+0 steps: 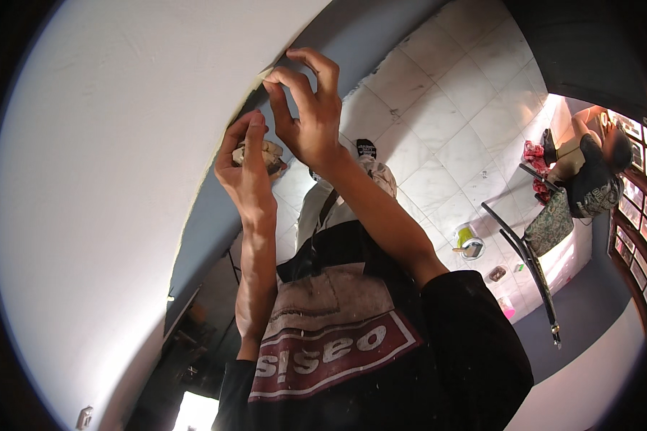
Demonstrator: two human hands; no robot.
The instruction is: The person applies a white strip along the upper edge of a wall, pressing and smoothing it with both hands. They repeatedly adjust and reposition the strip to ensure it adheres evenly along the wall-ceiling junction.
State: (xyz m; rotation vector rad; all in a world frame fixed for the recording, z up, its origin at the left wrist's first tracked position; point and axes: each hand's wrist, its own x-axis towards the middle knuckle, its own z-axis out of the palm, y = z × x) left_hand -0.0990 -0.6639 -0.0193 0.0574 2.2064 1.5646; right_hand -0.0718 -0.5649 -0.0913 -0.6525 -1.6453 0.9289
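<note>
My left hand (246,179) is curled around a crumpled cream wad (264,154), which looks like balled-up masking tape. Its thumb and fingertips point up, close to the border of the white wall surface (136,93). A thin pale strip of masking tape (255,87) follows that border, where white meets blue-grey. Just above and to the right, my right hand (309,118) pinches at this strip with its thumb and index finger, the other fingers bent. The exact contact at its fingertips is small and hard to make out.
Below lies a pale tiled floor (446,93). To the right, another person (593,172) sits on a chair with a patterned seat (550,230), near a paned window. A white bucket (470,244) with yellow-green inside stands on the tiles. A wall switch (85,416) is at lower left.
</note>
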